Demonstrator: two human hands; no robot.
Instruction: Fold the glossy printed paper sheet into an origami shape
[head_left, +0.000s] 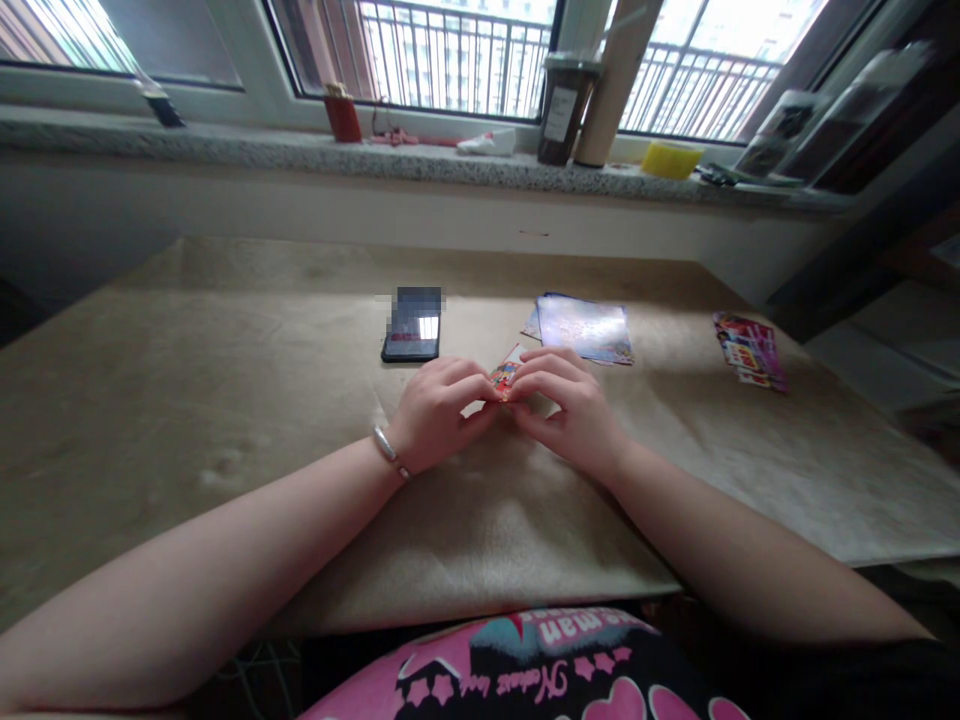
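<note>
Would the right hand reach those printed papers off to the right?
Probably yes: only brown covering lies between the right hand and the printed papers, though it now pinches a small colourful paper.

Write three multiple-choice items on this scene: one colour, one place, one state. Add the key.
1. What colour is the tub on the windowsill?
A) blue B) yellow C) red

2. Where is the black smartphone?
A) on the windowsill B) in the person's lap C) on the table, beyond the left hand

3. What state is the small printed paper in?
A) held between both hands B) lying untouched C) pinned under the smartphone

1: B, the tub shows bright yellow.
2: C, the smartphone lies flat on the table.
3: A, fingers of the left hand and right hand grip it.
</note>
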